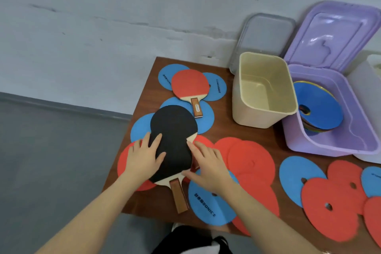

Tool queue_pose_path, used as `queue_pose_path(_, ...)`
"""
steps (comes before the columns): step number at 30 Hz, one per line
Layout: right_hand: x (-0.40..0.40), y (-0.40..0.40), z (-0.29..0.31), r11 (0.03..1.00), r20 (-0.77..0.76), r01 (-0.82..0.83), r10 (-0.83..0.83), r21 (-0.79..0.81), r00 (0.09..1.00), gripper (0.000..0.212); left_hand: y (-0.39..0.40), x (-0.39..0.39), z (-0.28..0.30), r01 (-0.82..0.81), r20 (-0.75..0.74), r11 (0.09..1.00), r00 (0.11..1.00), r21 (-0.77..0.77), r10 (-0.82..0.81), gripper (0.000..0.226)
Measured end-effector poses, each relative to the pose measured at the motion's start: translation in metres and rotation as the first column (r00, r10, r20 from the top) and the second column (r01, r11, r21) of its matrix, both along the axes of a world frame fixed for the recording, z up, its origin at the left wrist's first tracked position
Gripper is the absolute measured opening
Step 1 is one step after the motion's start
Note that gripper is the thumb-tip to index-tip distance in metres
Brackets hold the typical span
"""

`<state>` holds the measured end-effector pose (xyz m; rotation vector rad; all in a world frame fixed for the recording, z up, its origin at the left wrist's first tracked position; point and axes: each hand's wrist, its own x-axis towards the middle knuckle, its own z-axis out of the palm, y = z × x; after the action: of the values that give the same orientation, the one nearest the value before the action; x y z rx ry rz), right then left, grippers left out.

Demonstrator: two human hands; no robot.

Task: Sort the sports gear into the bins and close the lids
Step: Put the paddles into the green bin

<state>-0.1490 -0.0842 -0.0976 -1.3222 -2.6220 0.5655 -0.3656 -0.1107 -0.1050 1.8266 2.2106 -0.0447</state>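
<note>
- Both hands, left (144, 155) and right (208, 163), lie flat-fingered against the black paddles (175, 142), squaring them for lifting.
- Right of these paddles, the cream bin (266, 113) stands empty, presumably theirs.

A plain indoor room: bare grey wall (103, 16), grey floor (51, 150), small wooden table (226, 130).

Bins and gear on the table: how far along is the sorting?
Done: a stack of discs already lies in the purple bin. In hand: the left hand and right hand press on the black paddles. Left: the beige bin is empty, the red paddle and many loose discs remain on the table, and both lids are off or up.
</note>
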Motion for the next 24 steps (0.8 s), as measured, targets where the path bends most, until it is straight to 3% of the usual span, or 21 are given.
queue_pose_path(3,-0.017,-0.015,-0.012,0.997,0.051,0.023,-0.019,-0.069,0.999,0.108,-0.012,-0.008,-0.007,0.017,0.096,0.999,0.995,0.044,-0.021,0.063)
queue_pose_path(8,-0.041,-0.032,-0.026,0.995,0.065,0.073,-0.069,-0.068,0.996,0.119,-0.014,-0.013,-0.013,0.052,0.148,0.993,0.987,0.102,-0.067,0.062)
queue_pose_path(11,-0.052,-0.037,-0.031,0.990,0.054,0.127,-0.124,-0.060,0.991,0.113,-0.015,-0.017,-0.015,0.072,0.124,0.992,0.989,0.100,-0.084,0.063)
queue_pose_path(15,-0.049,-0.034,-0.034,0.989,-0.033,0.147,-0.148,-0.022,0.988,0.089,-0.016,-0.017,-0.012,0.066,0.165,0.988,0.982,0.140,-0.089,0.058)
queue_pose_path(20,-0.010,-0.010,-0.026,0.993,-0.112,0.119,-0.120,-0.016,0.986,0.092,-0.006,0.000,-0.004,0.110,0.262,0.955,0.947,0.277,-0.185,0.054)
queue_pose_path(24,0.034,0.005,-0.017,0.986,-0.055,0.149,-0.153,-0.071,0.987,0.092,0.017,0.033,0.006,0.191,0.351,0.957,0.900,0.218,-0.260,0.052)
